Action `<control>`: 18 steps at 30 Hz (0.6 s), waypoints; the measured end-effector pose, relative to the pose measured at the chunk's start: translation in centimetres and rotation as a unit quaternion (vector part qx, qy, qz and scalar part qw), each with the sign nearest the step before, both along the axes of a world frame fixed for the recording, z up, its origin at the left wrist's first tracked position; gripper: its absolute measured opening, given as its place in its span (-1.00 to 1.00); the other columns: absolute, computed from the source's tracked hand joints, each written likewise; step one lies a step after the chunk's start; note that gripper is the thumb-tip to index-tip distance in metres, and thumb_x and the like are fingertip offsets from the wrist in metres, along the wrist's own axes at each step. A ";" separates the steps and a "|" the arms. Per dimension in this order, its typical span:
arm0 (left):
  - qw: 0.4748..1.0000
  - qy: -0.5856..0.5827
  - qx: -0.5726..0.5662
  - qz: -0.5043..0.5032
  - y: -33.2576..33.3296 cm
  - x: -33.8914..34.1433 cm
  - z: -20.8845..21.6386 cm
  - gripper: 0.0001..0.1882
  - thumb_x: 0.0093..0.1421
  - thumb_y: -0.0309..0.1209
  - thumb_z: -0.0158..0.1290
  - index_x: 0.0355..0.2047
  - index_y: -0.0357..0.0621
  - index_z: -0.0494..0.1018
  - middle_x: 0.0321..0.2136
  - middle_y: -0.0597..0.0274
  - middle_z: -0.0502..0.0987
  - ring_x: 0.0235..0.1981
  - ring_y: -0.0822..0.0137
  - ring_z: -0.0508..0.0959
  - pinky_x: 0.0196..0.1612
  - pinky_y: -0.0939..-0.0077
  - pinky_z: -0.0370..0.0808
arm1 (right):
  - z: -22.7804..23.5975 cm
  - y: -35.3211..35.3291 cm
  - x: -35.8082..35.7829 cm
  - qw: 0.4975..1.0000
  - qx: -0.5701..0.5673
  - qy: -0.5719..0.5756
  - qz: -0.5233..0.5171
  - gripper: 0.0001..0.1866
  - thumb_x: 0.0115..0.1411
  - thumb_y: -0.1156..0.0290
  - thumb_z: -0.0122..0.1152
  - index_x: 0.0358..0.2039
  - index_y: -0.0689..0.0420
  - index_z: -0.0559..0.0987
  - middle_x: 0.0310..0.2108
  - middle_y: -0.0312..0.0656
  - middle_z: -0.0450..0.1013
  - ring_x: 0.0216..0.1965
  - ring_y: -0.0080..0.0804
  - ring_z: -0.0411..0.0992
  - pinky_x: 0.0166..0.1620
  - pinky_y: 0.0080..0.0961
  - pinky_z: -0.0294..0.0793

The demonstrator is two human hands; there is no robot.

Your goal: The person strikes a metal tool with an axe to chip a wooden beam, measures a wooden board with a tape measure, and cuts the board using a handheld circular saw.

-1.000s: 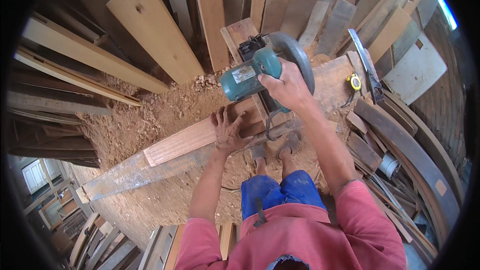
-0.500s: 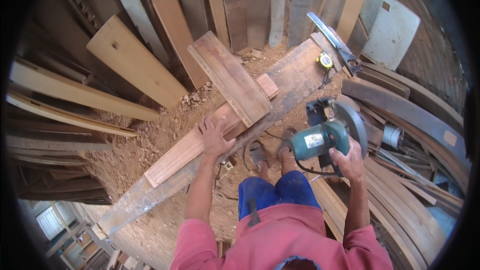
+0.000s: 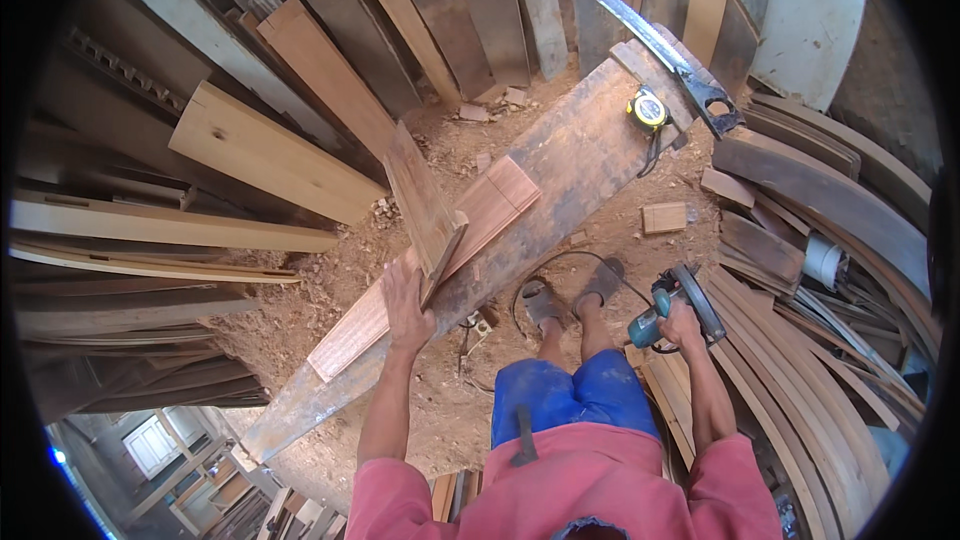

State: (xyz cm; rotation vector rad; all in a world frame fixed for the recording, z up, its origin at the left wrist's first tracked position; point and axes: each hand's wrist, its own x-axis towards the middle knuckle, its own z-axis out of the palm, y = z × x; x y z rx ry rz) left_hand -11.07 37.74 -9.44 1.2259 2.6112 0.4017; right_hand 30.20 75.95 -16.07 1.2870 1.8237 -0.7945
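My left hand (image 3: 404, 308) is closed around the lower end of a short wide board (image 3: 422, 202), which is tipped up on edge. Beneath it, a reddish plank (image 3: 350, 332) lies lengthwise along a worn bench board (image 3: 580, 165); a thin line crosses the plank near its far end. My right hand (image 3: 682, 326) grips the handle of a teal circular saw (image 3: 648, 326), held low at my right beside stacked boards. A yellow-and-black tape measure (image 3: 648, 108) and a handsaw (image 3: 655, 40) rest at the bench's far end.
Planks (image 3: 270, 160) lean all around the left and far sides. Stacked boards (image 3: 800, 380) fill the right. A small wood block (image 3: 664, 218) lies on the sawdust-covered floor, and a dark cord (image 3: 560, 256) loops near my feet.
The short board has tipped from lying across the plank onto its edge and shifted left, with my left hand at its end. My right hand has lowered the circular saw away from the bench.
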 end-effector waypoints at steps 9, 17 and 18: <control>0.996 0.062 0.022 -0.065 -0.1 -0.2 -1.3 0.05 -0.16 -0.72 0.01 0.47 -0.16 0.15 0.47 -0.31 0.09 0.52 -0.35 -0.02 0.52 -0.28 -0.08 | -11.1 1.6 2.4 1.000 -0.014 -0.007 0.007 -0.67 0.09 0.39 0.33 -0.13 0.26 0.64 -0.09 0.23 0.62 0.02 0.17 0.59 0.10 -0.02 0.59; 0.999 0.034 -0.024 0.010 1.6 0.6 -0.4 0.04 -0.15 -0.63 -0.03 0.48 -0.27 0.07 0.45 -0.35 0.06 0.51 -0.34 -0.02 0.53 -0.21 -0.11 | -21.1 3.7 1.5 0.996 -0.022 -0.089 -0.001 -0.74 0.15 0.44 0.27 -0.16 0.28 0.62 -0.06 0.23 0.61 0.02 0.13 0.61 0.07 -0.05 0.63; 0.997 0.053 -0.049 0.015 1.0 0.4 -0.2 0.02 -0.11 -0.62 -0.01 0.48 -0.34 0.03 0.43 -0.38 0.07 0.50 -0.35 -0.02 0.53 -0.17 -0.09 | -22.0 3.6 0.8 0.996 -0.027 -0.090 0.004 -0.73 0.16 0.45 0.27 -0.14 0.28 0.62 -0.05 0.22 0.61 0.03 0.12 0.61 0.07 -0.06 0.63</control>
